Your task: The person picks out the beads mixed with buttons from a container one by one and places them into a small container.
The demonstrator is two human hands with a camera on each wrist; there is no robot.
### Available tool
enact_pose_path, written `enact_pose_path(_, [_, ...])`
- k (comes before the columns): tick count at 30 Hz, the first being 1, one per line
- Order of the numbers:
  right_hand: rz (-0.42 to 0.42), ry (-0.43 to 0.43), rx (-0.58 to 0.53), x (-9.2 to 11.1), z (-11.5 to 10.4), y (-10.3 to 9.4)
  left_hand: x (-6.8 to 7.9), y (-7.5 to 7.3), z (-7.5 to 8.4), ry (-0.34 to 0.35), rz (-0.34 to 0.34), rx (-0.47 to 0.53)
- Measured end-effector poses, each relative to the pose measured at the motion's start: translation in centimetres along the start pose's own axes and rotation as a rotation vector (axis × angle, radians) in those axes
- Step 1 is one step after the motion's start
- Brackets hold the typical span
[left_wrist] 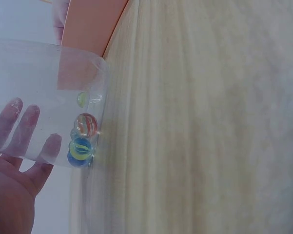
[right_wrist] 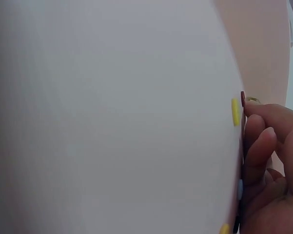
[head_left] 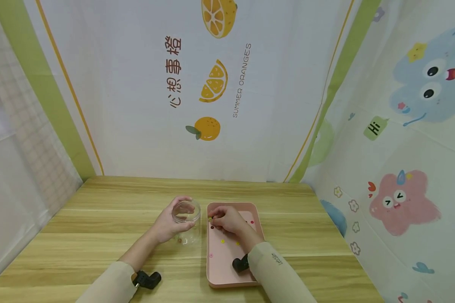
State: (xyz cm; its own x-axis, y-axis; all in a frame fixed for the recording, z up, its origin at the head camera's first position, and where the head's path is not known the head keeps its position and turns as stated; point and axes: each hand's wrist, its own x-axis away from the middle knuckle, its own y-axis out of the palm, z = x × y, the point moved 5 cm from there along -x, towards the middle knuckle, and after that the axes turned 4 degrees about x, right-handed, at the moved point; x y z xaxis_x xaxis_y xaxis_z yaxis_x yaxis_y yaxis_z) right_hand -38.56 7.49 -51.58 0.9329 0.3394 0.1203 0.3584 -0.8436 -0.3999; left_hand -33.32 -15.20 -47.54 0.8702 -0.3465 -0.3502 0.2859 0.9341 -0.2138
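My left hand grips a clear jar from its left side, fingers and thumb around it near the open rim. Several glass marbles, some blue and one with red-orange streaks, lie at its bottom in the left wrist view. My right hand reaches into the pink tray, fingers curled near its far left corner. Right at the index fingertip is a yellowish glass marble; I cannot tell whether it is pinched. Small flat buttons lie around that hand, among them a yellow button and a dark button.
A pink button lies near the tray's left wall and a red button at its far right. The jar stands left of the tray on the wooden table. Printed cloth curtains hang behind the table and at its sides.
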Motion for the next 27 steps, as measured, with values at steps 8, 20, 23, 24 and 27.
enact_pose_path(8, [-0.001,-0.012,-0.02,0.18,-0.24,-0.1,-0.01,-0.11,0.06,-0.003,0.001,-0.011])
enact_pose_path(20, [0.031,-0.007,-0.087,0.06,0.13,-0.44,0.08,-0.18,-0.07,-0.015,-0.005,-0.015])
enact_pose_path(23, [0.043,-0.01,-0.093,-0.01,0.07,-0.61,0.07,-0.19,-0.07,-0.015,-0.005,-0.012])
enact_pose_path(24, [0.045,-0.012,-0.096,-0.02,0.04,-0.66,0.06,-0.18,-0.07,-0.015,-0.006,-0.012])
enact_pose_path(27, [0.059,-0.01,-0.106,-0.01,-0.07,-0.81,0.07,-0.17,-0.05,-0.013,-0.007,-0.009])
